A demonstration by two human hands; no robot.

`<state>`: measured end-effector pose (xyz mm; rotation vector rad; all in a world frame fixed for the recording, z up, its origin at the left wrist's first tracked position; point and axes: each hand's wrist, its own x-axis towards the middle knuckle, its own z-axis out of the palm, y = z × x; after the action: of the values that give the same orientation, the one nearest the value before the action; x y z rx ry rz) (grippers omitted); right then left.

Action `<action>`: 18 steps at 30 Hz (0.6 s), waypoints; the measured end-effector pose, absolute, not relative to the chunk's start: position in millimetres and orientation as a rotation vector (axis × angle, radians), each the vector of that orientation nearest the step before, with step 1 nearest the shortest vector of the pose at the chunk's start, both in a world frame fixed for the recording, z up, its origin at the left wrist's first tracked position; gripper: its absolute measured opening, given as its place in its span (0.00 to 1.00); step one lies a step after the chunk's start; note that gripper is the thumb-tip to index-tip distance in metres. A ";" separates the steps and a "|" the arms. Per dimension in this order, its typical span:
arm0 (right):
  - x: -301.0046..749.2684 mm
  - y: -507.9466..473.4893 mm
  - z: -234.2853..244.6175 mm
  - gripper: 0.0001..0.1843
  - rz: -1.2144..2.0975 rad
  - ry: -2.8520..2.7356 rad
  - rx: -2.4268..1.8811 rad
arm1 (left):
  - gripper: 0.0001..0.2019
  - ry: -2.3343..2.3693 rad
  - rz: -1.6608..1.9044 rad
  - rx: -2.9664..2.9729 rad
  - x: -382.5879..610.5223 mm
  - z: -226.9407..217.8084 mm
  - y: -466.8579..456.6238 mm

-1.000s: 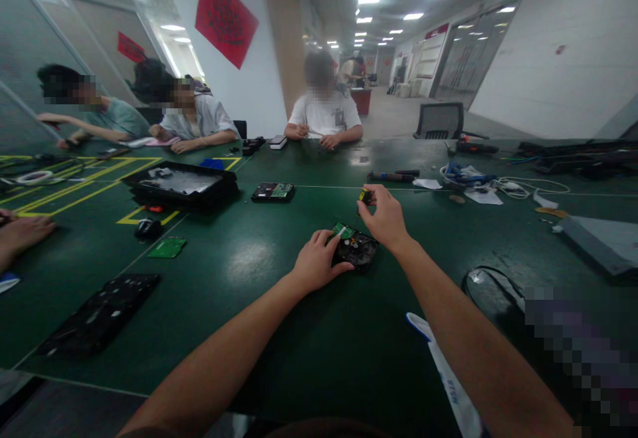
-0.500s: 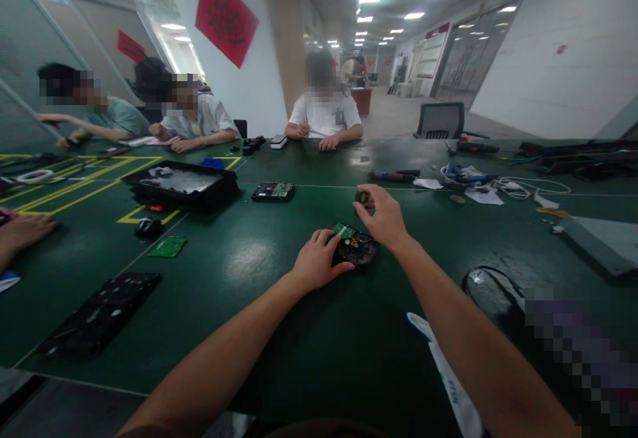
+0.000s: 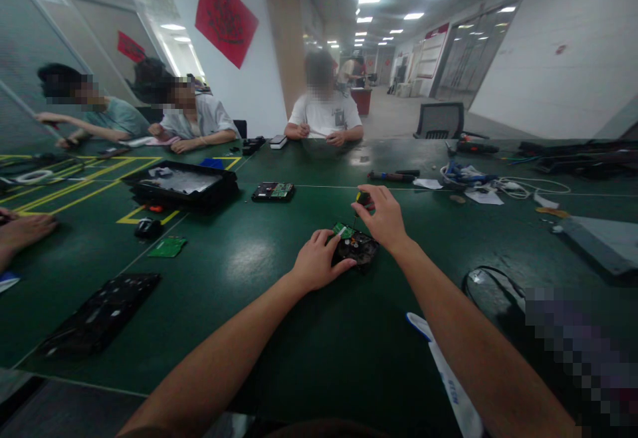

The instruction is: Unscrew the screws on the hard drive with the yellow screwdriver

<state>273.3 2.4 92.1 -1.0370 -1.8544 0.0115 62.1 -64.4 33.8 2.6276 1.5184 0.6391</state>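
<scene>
A black hard drive (image 3: 359,247) with a green circuit board at its far corner lies on the dark green table (image 3: 279,331). My left hand (image 3: 316,262) grips its left edge, fingers curled round it. Just above the drive, my right hand (image 3: 379,218) pinches the handle of a small screwdriver (image 3: 362,199), whose shaft points down at the drive.
A black tray (image 3: 182,185), another drive (image 3: 272,191), a green board (image 3: 167,246) and a black panel (image 3: 100,315) lie to the left. Tools and cables (image 3: 478,182) sit at the right. Three people sit across the table; another person's hand (image 3: 22,232) rests at far left.
My right hand has turned the screwdriver and shifted slightly down and left over the drive. My left hand has kept its hold.
</scene>
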 end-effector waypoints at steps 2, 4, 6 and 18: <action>273.0 2.0 92.2 0.19 0.017 -1.864 -1.029 | 0.37 1.520 0.638 2.625 62.3 33.4 -64.3; 272.8 3.2 90.6 0.21 0.023 -1.871 -1.014 | 0.37 1.520 0.639 2.624 62.4 33.1 -64.1; 272.8 5.4 88.2 0.24 0.023 -1.862 -1.010 | 0.36 1.517 0.635 2.626 62.3 33.0 -63.8; 274.3 6.6 86.3 0.23 0.023 -1.852 -1.031 | 0.35 1.526 0.620 2.634 62.1 32.7 -63.3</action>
<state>274.3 6.6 86.3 -1.0314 -1.8516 0.0229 62.1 -63.3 32.7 2.6340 1.5256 0.6196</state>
